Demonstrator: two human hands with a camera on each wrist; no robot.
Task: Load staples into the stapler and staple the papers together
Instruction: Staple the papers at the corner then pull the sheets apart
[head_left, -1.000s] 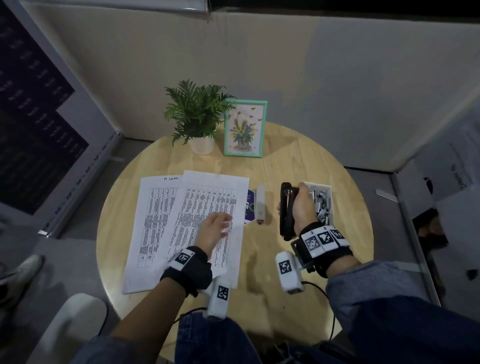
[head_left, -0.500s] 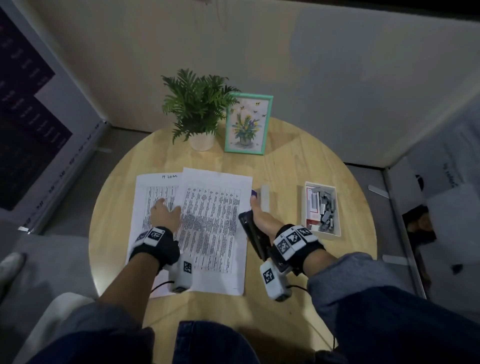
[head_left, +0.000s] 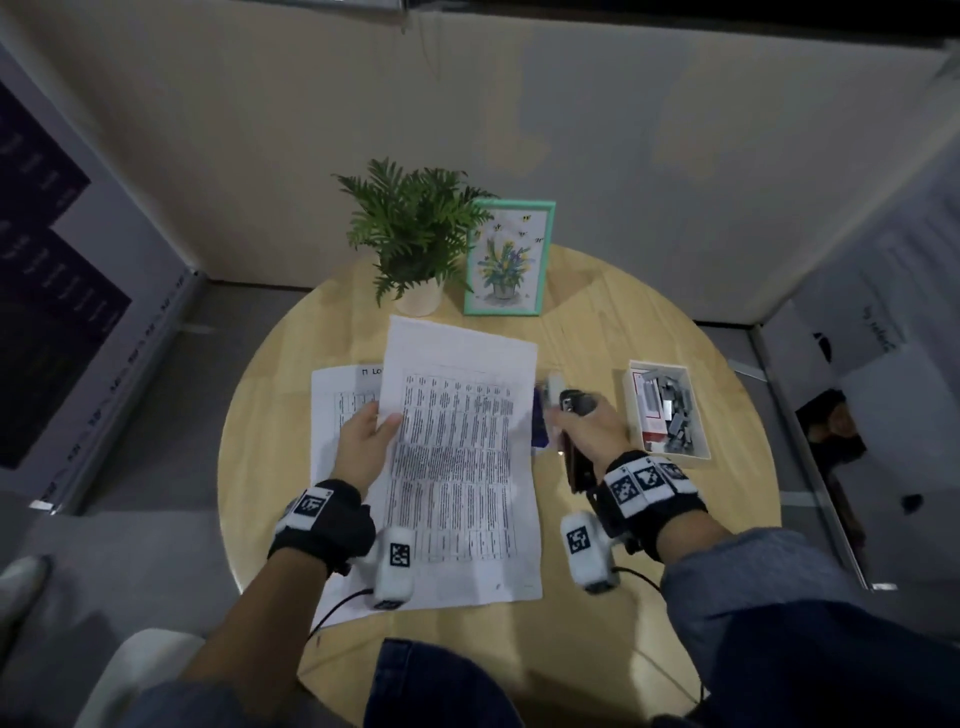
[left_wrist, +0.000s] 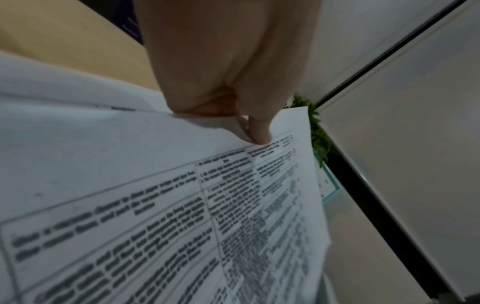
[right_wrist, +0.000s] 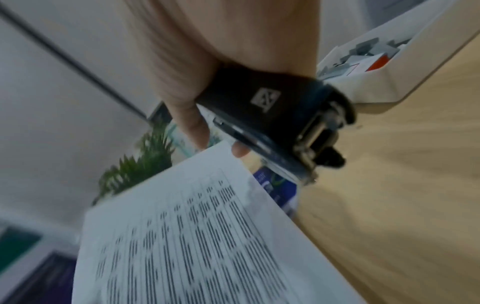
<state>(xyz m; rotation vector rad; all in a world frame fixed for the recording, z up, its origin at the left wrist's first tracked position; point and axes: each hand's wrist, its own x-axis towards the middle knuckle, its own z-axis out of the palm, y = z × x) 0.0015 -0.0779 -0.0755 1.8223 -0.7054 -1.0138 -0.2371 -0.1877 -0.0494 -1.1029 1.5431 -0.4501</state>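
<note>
Two printed sheets lie on the round wooden table (head_left: 597, 613). My left hand (head_left: 383, 420) pinches the left edge of the top sheet (head_left: 462, 467), thumb (left_wrist: 257, 131) on top, and that sheet (left_wrist: 155, 195) is raised off the lower sheet (head_left: 337, 415). My right hand (head_left: 569, 415) grips the black stapler (head_left: 575, 457) just right of the top sheet's edge. In the right wrist view the stapler (right_wrist: 272, 115) shows its hinged rear end, above the sheet's corner (right_wrist: 182, 236). Its mouth is hidden by my fingers.
A blue staple box (head_left: 540, 423) and a small white object lie under my right hand. A white tray (head_left: 696, 452) holding staple strips and a red-and-white box stands at the right. A potted plant (head_left: 415, 244) and a framed picture (head_left: 509, 260) stand at the table's far edge.
My left hand left the lower sheet, took the top sheet's left edge and lifted it. My right hand, still holding the stapler, shifted slightly right and forward over the blue box.
</note>
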